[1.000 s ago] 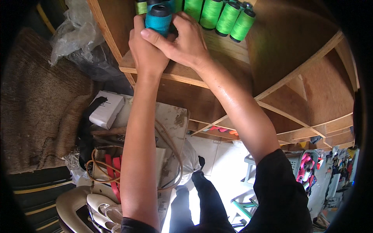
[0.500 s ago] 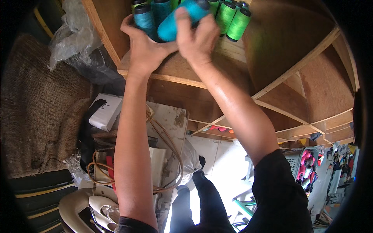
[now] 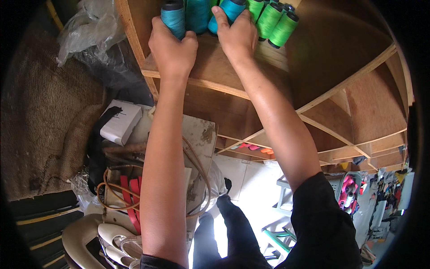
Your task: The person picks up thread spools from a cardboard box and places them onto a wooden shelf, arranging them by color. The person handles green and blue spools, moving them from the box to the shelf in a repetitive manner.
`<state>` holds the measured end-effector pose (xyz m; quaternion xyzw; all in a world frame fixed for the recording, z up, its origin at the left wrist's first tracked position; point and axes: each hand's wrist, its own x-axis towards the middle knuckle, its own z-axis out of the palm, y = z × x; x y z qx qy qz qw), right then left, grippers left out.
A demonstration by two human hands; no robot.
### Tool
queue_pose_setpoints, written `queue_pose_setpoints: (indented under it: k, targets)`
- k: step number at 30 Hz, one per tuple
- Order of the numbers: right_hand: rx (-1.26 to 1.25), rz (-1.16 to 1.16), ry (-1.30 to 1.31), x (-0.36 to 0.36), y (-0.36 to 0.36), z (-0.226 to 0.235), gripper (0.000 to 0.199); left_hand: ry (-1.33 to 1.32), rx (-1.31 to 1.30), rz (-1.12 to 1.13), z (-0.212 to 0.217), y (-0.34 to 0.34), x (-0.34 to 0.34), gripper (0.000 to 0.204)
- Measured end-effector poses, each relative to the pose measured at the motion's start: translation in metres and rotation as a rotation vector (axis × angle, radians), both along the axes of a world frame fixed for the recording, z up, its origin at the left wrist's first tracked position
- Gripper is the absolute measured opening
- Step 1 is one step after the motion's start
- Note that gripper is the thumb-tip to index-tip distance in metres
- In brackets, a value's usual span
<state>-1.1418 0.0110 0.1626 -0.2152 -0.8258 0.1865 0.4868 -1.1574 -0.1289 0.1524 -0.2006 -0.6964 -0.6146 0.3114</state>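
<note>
Likely a sewing workshop, thread spools [image 3: 174, 20] on wooden shelving [image 3: 374, 107], pink spools [image 3: 346, 190] heaped in a basket [image 3: 336, 182]

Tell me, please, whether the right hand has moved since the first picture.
Yes: the right hand has moved rightward, away from the shelf's left upright.

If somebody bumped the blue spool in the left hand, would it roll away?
The blue spool would probably stay put while the left hand grips it. Let go upright, it might tip, being taller than wide; on its side, it would likely roll, since it looks round.
</note>
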Motion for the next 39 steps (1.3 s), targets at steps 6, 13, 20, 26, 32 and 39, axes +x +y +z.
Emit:
queue_pose_setpoints:
  k: [6, 13, 20, 26, 32, 39]
  targets:
    - [0.008, 0.061, -0.188, 0.009, -0.009, 0.005, 0.054, -0.088, -0.021, -0.003, 0.002, -0.007, -0.005, 0.033]
    - [-0.011, 0.123, -0.115, 0.010, -0.009, 0.004, 0.057, -0.119, 0.003, -0.023, 0.005, -0.006, 0.001, 0.032]
    - [-0.033, 0.165, -0.126, 0.009, 0.000, -0.002, 0.070, -0.146, -0.018, -0.018, 0.005, -0.006, 0.000, 0.035]
    - [0.311, -0.015, 0.519, 0.008, -0.009, 0.007, 0.048, -0.062, -0.042, -0.026, 0.003, 0.001, 0.005, 0.050]
    - [0.234, 0.555, 0.273, 0.020, -0.024, 0.007, 0.033, 0.190, -0.191, -0.052, -0.010, 0.005, -0.010, 0.058]
    - [0.227, 0.404, 0.275, 0.024, -0.026, 0.012, 0.031, 0.213, -0.146, -0.202, -0.002, 0.003, -0.003, 0.053]
